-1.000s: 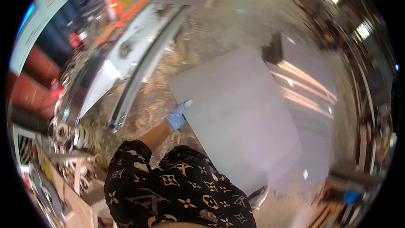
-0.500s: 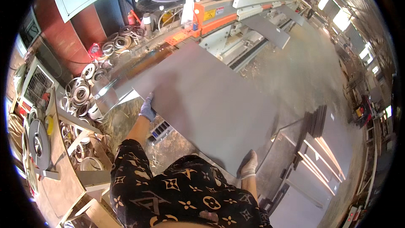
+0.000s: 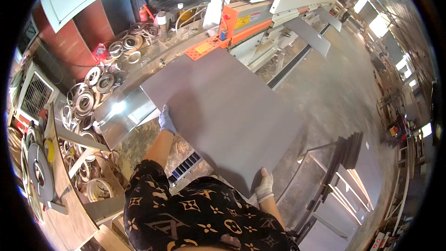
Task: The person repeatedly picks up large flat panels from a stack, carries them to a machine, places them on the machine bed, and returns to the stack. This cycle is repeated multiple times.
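A large grey rectangular panel [image 3: 227, 111] lies flat across the middle of the view, between both of my gloved hands. On its left edge my left hand [image 3: 167, 120] is gripping, thumb side up and the other fingers partly hidden. At its near right corner my right hand [image 3: 264, 184] holds on, thumb on top and fingers underneath. The panel's far edge meets the orange guide plate [image 3: 203, 48] of a long edge-banding machine [image 3: 248, 21]. Part of its far left side lies over a shiny metal table [image 3: 121, 111].
Rolls of edge-banding tape [image 3: 84, 102] are heaped at the left beside a wooden bench [image 3: 69, 204]. A roller rack [image 3: 186, 166] stands under the panel's near side. Stacked grey panels [image 3: 367, 158] sit at the right. Another panel [image 3: 310, 36] rests along the machine farther off.
The panel has shifted slightly left and turned a little against the guide plate. My right hand has moved left and nearer with its corner; both hands keep their hold.
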`<state>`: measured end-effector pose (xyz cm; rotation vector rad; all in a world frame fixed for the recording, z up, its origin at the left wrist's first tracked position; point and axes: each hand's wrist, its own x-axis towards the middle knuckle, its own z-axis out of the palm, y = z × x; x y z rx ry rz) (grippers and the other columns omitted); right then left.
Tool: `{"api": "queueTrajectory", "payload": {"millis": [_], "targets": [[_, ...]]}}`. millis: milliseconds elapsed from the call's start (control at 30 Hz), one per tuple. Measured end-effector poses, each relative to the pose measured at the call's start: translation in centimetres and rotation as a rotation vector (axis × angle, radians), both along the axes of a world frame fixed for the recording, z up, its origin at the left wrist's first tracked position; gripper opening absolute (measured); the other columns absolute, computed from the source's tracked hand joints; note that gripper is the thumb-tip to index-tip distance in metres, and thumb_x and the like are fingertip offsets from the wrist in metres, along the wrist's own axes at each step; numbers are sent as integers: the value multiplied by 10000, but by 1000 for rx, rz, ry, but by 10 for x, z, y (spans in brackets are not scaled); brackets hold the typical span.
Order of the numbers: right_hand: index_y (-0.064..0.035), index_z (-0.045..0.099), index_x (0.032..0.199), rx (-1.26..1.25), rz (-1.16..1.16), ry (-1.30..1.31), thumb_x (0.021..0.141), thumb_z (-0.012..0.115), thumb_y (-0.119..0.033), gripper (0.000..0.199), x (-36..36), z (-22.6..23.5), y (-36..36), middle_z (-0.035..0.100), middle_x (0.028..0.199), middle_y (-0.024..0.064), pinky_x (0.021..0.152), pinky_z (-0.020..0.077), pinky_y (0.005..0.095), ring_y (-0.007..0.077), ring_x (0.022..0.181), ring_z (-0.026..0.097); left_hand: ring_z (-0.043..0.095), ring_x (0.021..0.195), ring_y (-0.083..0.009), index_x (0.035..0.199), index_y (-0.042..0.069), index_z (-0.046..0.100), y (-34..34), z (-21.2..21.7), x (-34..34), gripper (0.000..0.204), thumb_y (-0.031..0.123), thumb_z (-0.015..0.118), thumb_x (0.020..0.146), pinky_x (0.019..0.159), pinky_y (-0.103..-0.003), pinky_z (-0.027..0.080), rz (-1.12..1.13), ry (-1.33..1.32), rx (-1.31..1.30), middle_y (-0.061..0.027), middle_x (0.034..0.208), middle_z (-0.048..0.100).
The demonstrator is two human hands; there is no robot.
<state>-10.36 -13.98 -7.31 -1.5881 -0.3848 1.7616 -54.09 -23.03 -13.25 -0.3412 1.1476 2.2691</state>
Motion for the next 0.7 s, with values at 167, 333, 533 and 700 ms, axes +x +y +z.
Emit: {"api": "queueTrajectory", "payload": {"millis": [167, 333, 533, 700], "targets": [[-81, 200, 1380, -53, -27, -138, 768, 697, -165, 793, 12, -32, 11, 570, 1062, 58, 779, 468, 394, 210, 874, 561, 563, 999, -284, 1229, 55, 482, 9, 44, 17, 488, 379, 514, 865, 862, -437, 468, -95, -150, -107, -119, 1180, 546], [-40, 484, 1157, -28, 35, 48, 827, 622, -210, 397, 9, -35, 43, 608, 994, 83, 735, 462, 361, 208, 851, 566, 552, 1033, -306, 1266, 51, 448, 25, 42, 4, 539, 417, 475, 871, 904, -466, 439, -127, -70, -79, -129, 1235, 515], [-32, 591, 861, 629, 579, -301, 856, 507, -228, 214, 21, 13, 81, 604, 814, 111, 668, 451, 370, 227, 785, 572, 483, 1114, -297, 1307, 78, 391, 121, 9, -27, 539, 395, 458, 877, 916, -482, 432, -457, -54, 126, -122, 1280, 458], [-42, 581, 1066, 289, -33, -146, 823, 586, -279, 339, 84, 44, 39, 600, 1012, 119, 798, 450, 338, 243, 921, 575, 370, 1224, -289, 1352, 105, 317, 117, 38, 21, 517, 327, 438, 901, 898, -457, 460, -361, 230, -70, -123, 1363, 358]]}}
